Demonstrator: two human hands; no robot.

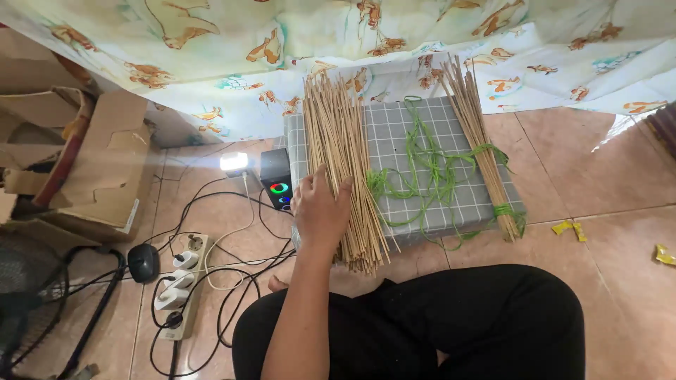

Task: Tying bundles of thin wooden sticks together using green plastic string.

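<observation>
Cardboard boxes and a power strip with tangled black cables sit at the left; next, the person's left hand, fingers spread flat and gripping nothing, presses on a loose pile of thin bamboo sticks at the left edge of a grey checked cushion. Step in hand appears to be gathering sticks, so closing the fingers round a batch seems called for. Green string lies mid-cushion, a tied stick bundle at its right; right hand not visible.

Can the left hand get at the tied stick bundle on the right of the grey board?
Probably yes: left hand rests on the loose sticks; only green string lies before the tied bundle.
</observation>
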